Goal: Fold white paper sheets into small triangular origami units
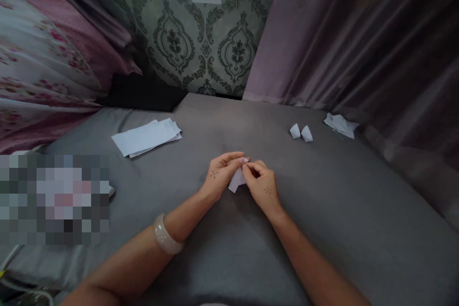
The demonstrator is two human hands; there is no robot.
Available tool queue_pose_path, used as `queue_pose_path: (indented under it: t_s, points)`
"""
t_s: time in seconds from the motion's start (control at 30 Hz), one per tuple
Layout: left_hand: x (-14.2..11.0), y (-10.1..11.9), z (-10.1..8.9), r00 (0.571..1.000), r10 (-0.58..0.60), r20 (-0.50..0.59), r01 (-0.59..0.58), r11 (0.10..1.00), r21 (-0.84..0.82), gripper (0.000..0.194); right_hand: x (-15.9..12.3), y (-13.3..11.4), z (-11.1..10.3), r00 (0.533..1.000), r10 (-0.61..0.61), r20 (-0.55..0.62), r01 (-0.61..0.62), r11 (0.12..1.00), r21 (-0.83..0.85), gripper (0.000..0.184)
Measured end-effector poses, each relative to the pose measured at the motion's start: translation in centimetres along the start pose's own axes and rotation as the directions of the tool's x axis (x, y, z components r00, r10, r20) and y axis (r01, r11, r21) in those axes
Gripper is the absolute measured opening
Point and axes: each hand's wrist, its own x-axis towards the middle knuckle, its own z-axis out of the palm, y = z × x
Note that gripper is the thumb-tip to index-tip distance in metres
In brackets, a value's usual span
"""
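Between my two hands, above the middle of the grey sheet, is a small piece of folded white paper (pixel 236 181). My left hand (pixel 223 172) pinches its upper left side between thumb and fingers. On the other side, my right hand (pixel 263 184) closes thumb and forefinger on the paper's top right edge. The lower end of the paper hangs free below the fingers; its folds are partly hidden by them. Farther off to the right, two small folded paper shapes (pixel 301 132) stand side by side. A stack of white paper sheets (pixel 147 137) lies to the left.
Some crumpled or loose paper pieces (pixel 340 125) lie at the far right by the curtain (pixel 304 43). A black flat item (pixel 143 92) rests at the back left. Patterned wall (pixel 206 33) closes off the back. A cable (pixel 27 289) runs at the lower left.
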Motion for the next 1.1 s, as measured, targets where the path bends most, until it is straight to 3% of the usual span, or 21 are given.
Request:
queue_pose_path:
  t_s: [0.1, 0.17, 0.3, 0.4, 0.6, 0.97, 1.1]
  points:
    - [0.4, -0.1, -0.4, 0.999, -0.050, -0.014, 0.049, 0.995, -0.089, 0.033, 0.0, 0.0, -0.2, 1.000, 0.007, 0.005, -0.007, 1.000, -0.019, 0.017]
    - [0.6, 0.0, -0.7, 0.997, -0.071, -0.009, 0.069, 0.987, -0.145, 0.032, 0.1, 0.0, -0.4, 0.997, 0.074, 0.007, -0.074, 0.995, 0.066, 0.019]
    - [0.6, 0.1, -0.7, 0.998, -0.055, 0.030, 0.059, 0.988, -0.145, 0.030, 0.3, -0.5, -0.5, 0.942, 0.259, 0.211, -0.321, 0.879, 0.352, 0.036]
    - [0.3, 0.1, -0.4, 0.997, -0.035, 0.070, 0.044, 0.992, -0.121, 0.028, 0.2, -0.8, -0.5, 0.900, 0.300, 0.315, -0.412, 0.821, 0.396, 0.033]
    - [0.3, -0.3, -0.5, 0.994, -0.038, 0.098, 0.048, 0.994, -0.093, 0.029, 0.0, -0.5, -0.4, 0.917, 0.306, 0.257, -0.386, 0.846, 0.368, 0.032]
    - [0.4, -0.4, -0.7, 0.997, -0.073, -0.014, 0.073, 0.997, 0.027, 0.020, 0.3, 0.4, -0.5, 0.971, 0.235, 0.052, -0.238, 0.906, 0.351, 0.034]
    - [0.4, -0.5, -0.8, 0.997, -0.078, 0.001, 0.078, 0.995, 0.062, 0.019, 0.4, 0.4, -0.6, 0.971, 0.229, 0.070, -0.238, 0.898, 0.371, 0.028]
